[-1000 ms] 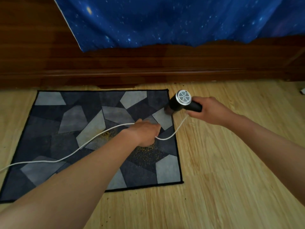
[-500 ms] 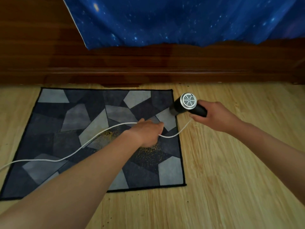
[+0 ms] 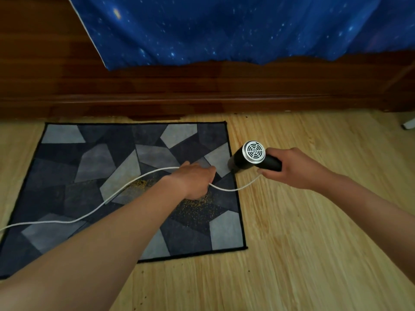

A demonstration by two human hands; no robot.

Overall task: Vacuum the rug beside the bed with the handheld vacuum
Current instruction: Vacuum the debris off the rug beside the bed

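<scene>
A grey and dark patchwork rug [image 3: 67, 167] lies on the wooden floor beside the bed. Yellow crumbs [image 3: 195, 204] are scattered over its middle right. My right hand [image 3: 294, 168] grips the handle of a black handheld vacuum [image 3: 251, 157] with a round silver grille; its nozzle end sits at the rug's right edge. A white cord [image 3: 89, 213] runs from the vacuum across the rug to the left edge of view. My left hand [image 3: 195, 178] holds this cord above the crumbs.
The dark wooden bed frame [image 3: 202, 93] runs along the back, with a blue starry sheet [image 3: 224, 28] hanging over it. Light wooden floor [image 3: 303, 243] spreads to the right and front. A small white object [image 3: 408, 124] lies at the far right edge.
The view has shifted slightly. The vacuum and my right hand have drifted a little to the right, toward the rug's edge. My left hand keeps hold of the cord.
</scene>
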